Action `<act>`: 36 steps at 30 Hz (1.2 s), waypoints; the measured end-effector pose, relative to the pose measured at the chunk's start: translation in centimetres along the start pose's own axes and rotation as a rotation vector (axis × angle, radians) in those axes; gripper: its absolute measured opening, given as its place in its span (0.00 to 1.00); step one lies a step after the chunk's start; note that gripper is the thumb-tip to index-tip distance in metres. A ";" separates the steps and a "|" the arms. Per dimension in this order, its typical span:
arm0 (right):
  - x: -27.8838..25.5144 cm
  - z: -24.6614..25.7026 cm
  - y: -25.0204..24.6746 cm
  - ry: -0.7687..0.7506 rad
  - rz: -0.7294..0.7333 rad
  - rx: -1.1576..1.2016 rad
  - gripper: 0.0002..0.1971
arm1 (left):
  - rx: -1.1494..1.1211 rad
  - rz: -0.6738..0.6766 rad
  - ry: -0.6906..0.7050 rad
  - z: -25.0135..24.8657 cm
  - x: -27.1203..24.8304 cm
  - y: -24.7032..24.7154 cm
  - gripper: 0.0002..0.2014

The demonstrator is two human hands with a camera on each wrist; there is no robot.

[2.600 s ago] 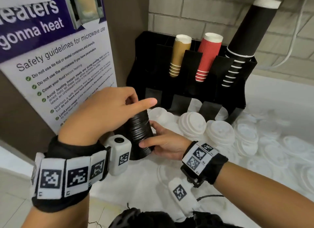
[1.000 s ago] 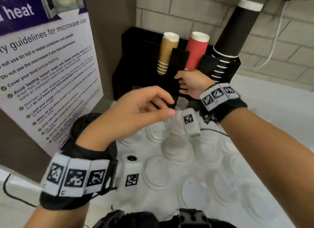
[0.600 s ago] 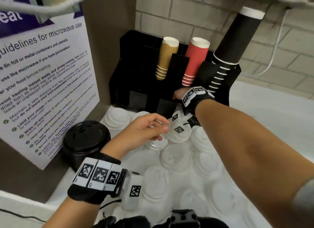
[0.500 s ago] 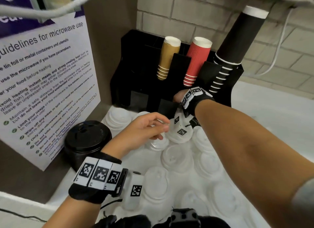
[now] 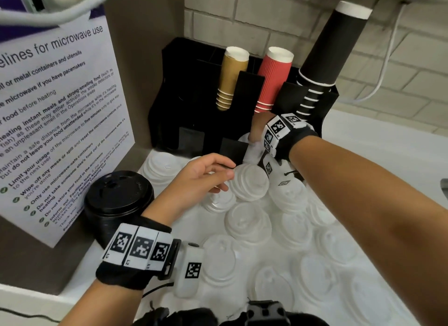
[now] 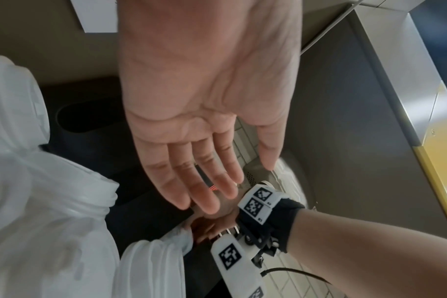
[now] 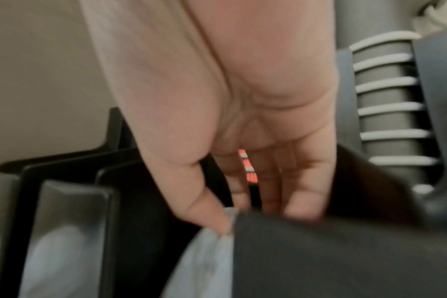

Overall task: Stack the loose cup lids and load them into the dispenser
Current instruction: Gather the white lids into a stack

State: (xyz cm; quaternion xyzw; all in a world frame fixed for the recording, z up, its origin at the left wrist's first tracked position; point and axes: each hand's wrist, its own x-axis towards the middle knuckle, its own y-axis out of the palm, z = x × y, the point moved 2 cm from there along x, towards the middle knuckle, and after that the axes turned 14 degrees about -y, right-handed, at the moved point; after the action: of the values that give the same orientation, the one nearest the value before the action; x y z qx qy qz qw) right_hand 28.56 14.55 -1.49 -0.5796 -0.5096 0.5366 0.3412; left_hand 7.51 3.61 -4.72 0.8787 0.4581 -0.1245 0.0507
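Observation:
A black dispenser [image 5: 194, 122] stands at the back of the white counter. My right hand [image 5: 254, 134] reaches into one of its lower slots, thumb and fingers pinching the rim of a white lid stack [image 7: 209, 262]; a dark panel hides the fingertips in the right wrist view. My left hand [image 5: 225, 174] hovers empty with straight fingers [image 6: 204, 191] just above the loose white lids [image 5: 247, 221] in front of the dispenser. Short stacks of white lids [image 5: 162, 168] sit near the slots. A stack of black lids [image 5: 118, 199] stands at the counter's left.
Gold cups [image 5: 231, 78], red cups [image 5: 274, 80] and a tall black cup stack [image 5: 332, 46] stick out of the dispenser's top. A microwave poster [image 5: 55, 122] covers the left wall. A white cable [image 5: 388, 71] hangs on the brick wall. Several lids cover the near counter.
The black lid stack both hands held now stands at the left. My right hand has gone into the dispenser's lower slot. My left hand has sunk over the loose lids.

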 end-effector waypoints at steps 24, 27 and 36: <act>-17.8 6.9 1.9 -0.158 -0.461 1.632 0.13 | -0.354 0.072 0.255 0.0 -0.7 2.1 0.45; -18.5 7.4 2.1 -0.233 -0.449 1.529 0.26 | -0.358 0.088 0.244 -0.2 -1.1 2.3 0.45; -19.1 7.6 2.4 -0.249 -0.596 1.423 0.33 | -0.363 0.144 0.160 -0.7 -1.8 2.6 0.48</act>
State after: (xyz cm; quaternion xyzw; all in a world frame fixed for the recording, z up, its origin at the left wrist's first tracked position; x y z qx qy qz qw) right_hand 23.59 -5.50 0.03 0.0043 -0.2117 0.6811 0.7010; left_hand 8.77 0.85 -3.69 0.8926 0.4118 0.0343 0.1804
